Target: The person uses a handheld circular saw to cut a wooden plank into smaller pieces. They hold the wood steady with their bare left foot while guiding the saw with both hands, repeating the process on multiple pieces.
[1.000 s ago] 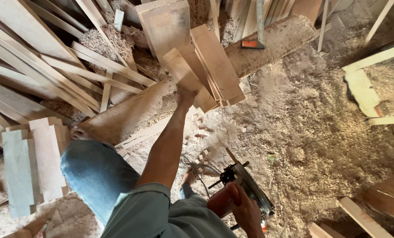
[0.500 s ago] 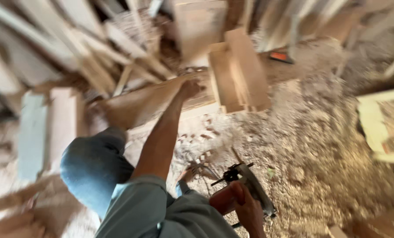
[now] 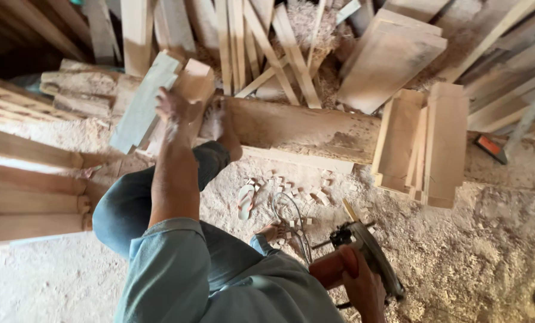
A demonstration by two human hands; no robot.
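Two hands busy: my left hand (image 3: 173, 107) grips a short wooden block (image 3: 191, 90) above the big log (image 3: 303, 128), my right hand (image 3: 363, 287) clasps the circular saw (image 3: 369, 257) below it.

— Can you see what the left hand (image 3: 175, 107) has hold of?

— Not clearly. Its fingers are blurred against the short boards (image 3: 160, 96), so the grip cannot be made out.

— And the right hand (image 3: 363, 290)?

— It's cut off by the bottom edge. It covers part of the orange handle (image 3: 333, 266), and the saw (image 3: 369, 254) has its blade hidden under the guard.

— The small bits on the sawdust (image 3: 303, 194)?

— Too small to tell apart.
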